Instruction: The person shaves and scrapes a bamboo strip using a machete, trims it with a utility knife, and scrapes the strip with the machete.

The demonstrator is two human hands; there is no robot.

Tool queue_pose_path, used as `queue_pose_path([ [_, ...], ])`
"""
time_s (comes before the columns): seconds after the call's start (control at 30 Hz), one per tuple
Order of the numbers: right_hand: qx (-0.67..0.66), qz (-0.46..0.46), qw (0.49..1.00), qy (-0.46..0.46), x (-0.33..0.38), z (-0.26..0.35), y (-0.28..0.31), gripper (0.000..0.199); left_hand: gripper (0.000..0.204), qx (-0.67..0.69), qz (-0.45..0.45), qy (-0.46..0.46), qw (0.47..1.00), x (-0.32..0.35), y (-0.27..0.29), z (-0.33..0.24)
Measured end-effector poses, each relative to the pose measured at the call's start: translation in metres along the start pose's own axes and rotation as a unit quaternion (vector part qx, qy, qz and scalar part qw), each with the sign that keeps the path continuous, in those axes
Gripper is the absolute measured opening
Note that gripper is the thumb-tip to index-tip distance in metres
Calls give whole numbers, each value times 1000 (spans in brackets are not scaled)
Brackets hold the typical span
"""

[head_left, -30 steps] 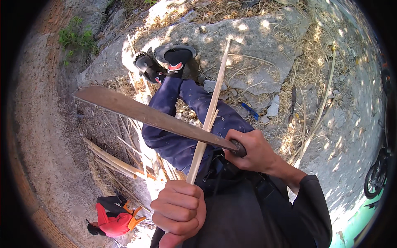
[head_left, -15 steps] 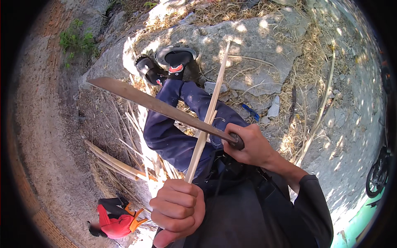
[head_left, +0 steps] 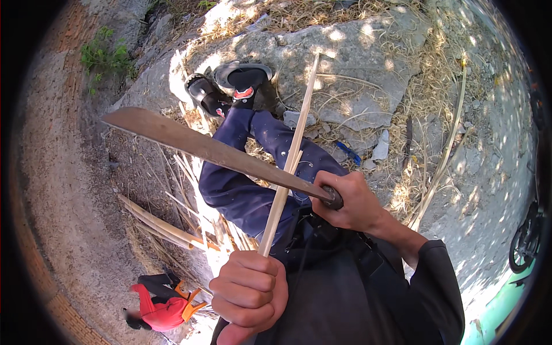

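My right hand (head_left: 349, 202) is closed round the dark handle of a machete (head_left: 218, 152), whose long brown blade reaches out to the left over my legs. My left hand (head_left: 249, 296) grips the lower end of a pale split bamboo strip (head_left: 299, 129) in a fist. The strip slants up and away, its far end over the stone slab. Blade and strip cross just left of my right hand, where a sliver (head_left: 296, 161) is split partly off the strip.
Cut bamboo lengths (head_left: 164, 223) and thin strips lie left of my legs. Curly shavings (head_left: 397, 201) cover the ground beside the stone slab (head_left: 368, 69). A blue object (head_left: 348, 153) lies right of my knee. A person in red (head_left: 164, 313) sits on an orange chair at lower left.
The machete's blade tip has swung a little to the left and its broad side shows more. My left hand and the bamboo strip have barely moved.
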State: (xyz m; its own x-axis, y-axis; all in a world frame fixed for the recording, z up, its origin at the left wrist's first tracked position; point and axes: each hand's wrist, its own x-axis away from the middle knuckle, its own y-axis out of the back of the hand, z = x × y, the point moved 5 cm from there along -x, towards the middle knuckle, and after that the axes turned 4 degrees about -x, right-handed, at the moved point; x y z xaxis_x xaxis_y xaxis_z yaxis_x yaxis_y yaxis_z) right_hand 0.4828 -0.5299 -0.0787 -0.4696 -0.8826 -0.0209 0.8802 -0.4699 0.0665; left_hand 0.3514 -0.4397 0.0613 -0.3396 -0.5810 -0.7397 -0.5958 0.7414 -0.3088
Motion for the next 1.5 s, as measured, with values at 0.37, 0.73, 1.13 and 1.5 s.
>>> queue_pose_path([
  [0.37, 33, 31, 999, 20, -2, 1, -11, 28, 79, -30, -38, 5, 999, 1, 10, -3],
  [0.73, 18, 28, 999, -21, -10, -2, -6, 23, 79, -18, -20, 20, 999, -4, 11, -1],
  [1.13, 5, 11, 1000, -25, -3, 9, -3, 20, 78, -17, -33, 3, 999, -1, 8, -3],
  [1.5, 26, 28, 997, -63, 1, -6, 5, 15, 52, 54, 263, 74, 961, -9, -3, 3],
])
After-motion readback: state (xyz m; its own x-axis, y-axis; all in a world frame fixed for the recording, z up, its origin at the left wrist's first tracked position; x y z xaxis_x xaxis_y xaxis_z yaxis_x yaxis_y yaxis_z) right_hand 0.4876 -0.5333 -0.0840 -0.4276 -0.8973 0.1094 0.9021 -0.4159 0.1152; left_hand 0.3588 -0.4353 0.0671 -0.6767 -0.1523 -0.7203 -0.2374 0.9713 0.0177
